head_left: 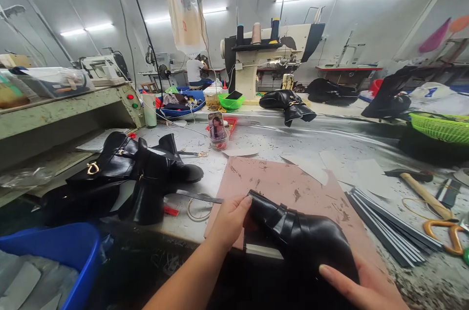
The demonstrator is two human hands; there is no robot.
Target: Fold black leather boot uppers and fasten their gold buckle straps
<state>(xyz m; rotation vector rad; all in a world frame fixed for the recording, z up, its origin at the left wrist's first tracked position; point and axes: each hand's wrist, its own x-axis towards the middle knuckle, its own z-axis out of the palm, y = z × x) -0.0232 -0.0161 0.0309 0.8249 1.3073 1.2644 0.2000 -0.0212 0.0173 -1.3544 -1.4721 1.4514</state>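
A black leather boot upper with crossed straps lies slanted between my two hands, over the near edge of the pinkish work board. My left hand is closed on its upper left end, thumb on top and fingers mostly hidden beneath. At the rounded lower right end, my right hand grips the boot with the thumb on top; its other fingers are largely out of sight behind the leather. A thin dark strip runs leftward from near my left hand.
Several black boots are heaped at the left, above a blue bin. Dark strips, a hammer and orange-handled scissors lie right. A propped phone stands behind the board; a sewing machine stands farther back.
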